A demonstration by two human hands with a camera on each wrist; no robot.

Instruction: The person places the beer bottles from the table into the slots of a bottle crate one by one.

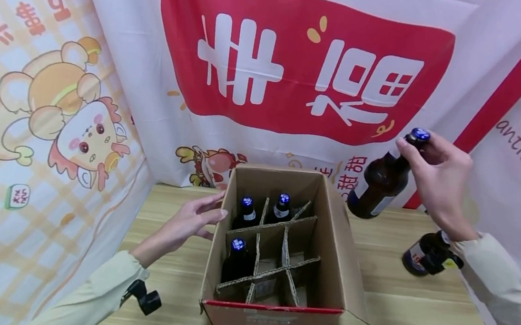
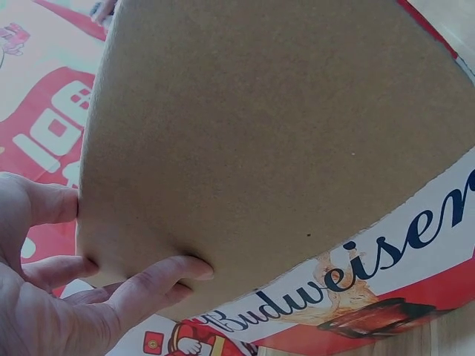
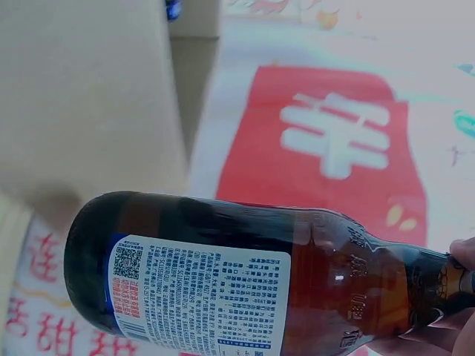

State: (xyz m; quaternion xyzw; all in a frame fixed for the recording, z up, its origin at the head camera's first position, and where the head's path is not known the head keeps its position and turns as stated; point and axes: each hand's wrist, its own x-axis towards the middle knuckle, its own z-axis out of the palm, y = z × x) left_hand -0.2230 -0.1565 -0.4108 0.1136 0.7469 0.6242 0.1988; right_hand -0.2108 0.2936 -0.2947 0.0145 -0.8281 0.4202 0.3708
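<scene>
My right hand [image 1: 445,176] grips a brown glass beer bottle [image 1: 384,181] by its neck, thumb and fingers around it below the blue cap. The bottle hangs tilted in the air, right of an open cardboard box [image 1: 267,322]. Its white back label shows in the right wrist view, where the bottle [image 3: 319,274] lies nearly across the picture. Against the box's left side rests my left hand [image 1: 187,226], fingers spread. In the left wrist view those fingertips [image 2: 189,267] touch a brown flap [image 2: 267,133] above the printed "Budweiser" band. Three blue-capped bottles [image 1: 240,261] stand inside the box.
Cardboard dividers [image 1: 269,259] split the box into cells; the bottles occupy cells at the left and back. The right flap [image 1: 349,267] leans outward. Another brown bottle [image 1: 417,256] stands on the wooden table [image 1: 386,324], partly behind my right wrist. Printed cloth [image 1: 290,150] hangs behind.
</scene>
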